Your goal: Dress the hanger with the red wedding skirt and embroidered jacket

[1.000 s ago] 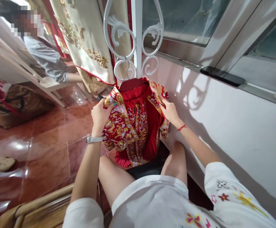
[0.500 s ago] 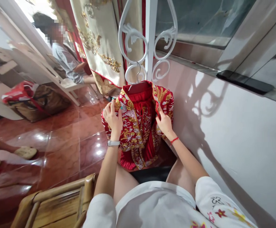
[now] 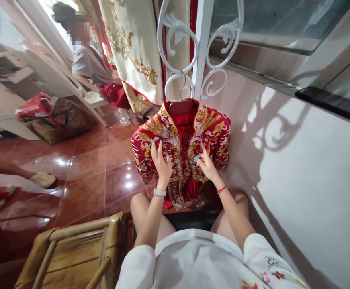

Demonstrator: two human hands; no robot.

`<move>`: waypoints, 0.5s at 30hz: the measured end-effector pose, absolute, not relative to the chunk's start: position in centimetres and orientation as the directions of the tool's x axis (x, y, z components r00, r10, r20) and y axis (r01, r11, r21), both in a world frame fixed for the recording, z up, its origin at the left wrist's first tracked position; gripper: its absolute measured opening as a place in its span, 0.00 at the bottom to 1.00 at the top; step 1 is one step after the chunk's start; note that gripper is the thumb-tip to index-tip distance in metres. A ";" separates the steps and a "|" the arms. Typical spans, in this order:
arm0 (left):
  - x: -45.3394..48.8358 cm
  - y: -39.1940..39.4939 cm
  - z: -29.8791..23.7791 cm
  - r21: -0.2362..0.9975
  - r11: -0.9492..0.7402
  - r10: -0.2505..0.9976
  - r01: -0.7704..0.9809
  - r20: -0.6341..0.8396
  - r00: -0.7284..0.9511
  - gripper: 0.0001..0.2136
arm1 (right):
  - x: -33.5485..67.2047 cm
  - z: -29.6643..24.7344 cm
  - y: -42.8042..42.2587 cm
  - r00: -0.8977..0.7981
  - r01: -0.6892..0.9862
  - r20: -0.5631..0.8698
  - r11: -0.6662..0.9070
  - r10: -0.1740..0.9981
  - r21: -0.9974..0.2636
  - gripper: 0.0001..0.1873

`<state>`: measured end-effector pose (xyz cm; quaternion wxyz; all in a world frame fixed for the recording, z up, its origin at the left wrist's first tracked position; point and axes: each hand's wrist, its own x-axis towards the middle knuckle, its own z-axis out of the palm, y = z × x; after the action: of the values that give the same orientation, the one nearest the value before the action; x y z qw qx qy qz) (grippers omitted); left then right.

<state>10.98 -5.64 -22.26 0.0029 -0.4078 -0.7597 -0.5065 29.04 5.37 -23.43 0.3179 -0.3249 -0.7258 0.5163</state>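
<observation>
Left hand (image 3: 162, 165) fanned loose, right hand (image 3: 206, 165) half-curled, finger and thumb parted: neither grip clasps anything! The red jacket (image 3: 175, 149) hangs right at the fingertips, lengthwise, collar far, hem near, its front opening closer to the right. Half a second ago the right pulled one front aside; now both sit closer together.

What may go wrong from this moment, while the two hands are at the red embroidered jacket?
The red embroidered jacket hangs by a thin metal hook at the white scrollwork ring; a strong pull might unseat it.

Nails of the left hand and right hand are against or very near the embroidery, so they might snag a thread. The red bracelet might also catch if it brushes there.
</observation>
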 end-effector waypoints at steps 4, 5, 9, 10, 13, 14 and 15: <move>13.3 -9.7 -31.5 0.931 0.364 0.491 0.030 -0.165 -0.856 0.32 | 32.9 -32.1 4.1 -0.328 0.064 -0.357 -0.356 0.875 -0.932 0.17; 13.7 -10.1 -33.7 0.897 0.383 0.453 -0.223 -0.392 -0.800 0.35 | 33.4 -34.0 3.8 -0.259 0.031 -0.507 -0.517 0.822 -0.855 0.12; 13.8 -8.6 -39.5 0.733 0.401 0.465 -0.549 -0.679 -0.568 0.25 | 32.4 -39.4 2.7 -0.314 -0.005 -0.677 -0.714 0.665 -0.700 0.08; 13.6 -7.9 -40.3 0.712 0.385 0.478 -0.587 -0.698 -0.533 0.19 | 31.7 -40.1 2.5 -0.340 -0.018 -0.687 -0.735 0.642 -0.678 0.08; 13.0 -6.1 -42.0 0.673 0.292 0.491 -0.679 -0.715 -0.498 0.09 | 29.7 -41.8 1.9 -0.382 -0.095 -0.683 -0.762 0.622 -0.641 0.09; 12.9 -5.8 -42.6 0.662 0.255 0.491 -0.704 -0.716 -0.496 0.08 | 29.3 -42.3 1.7 -0.390 -0.126 -0.676 -0.764 0.625 -0.633 0.09; 13.0 -5.7 -43.1 0.646 0.220 0.491 -0.730 -0.721 -0.490 0.08 | 29.0 -42.8 1.5 -0.402 -0.158 -0.668 -0.766 0.626 -0.623 0.10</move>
<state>12.96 -5.72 -43.14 -0.4952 0.0993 -0.6041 -0.6165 29.02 1.53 -42.82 0.2442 -0.4891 -0.2392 0.8025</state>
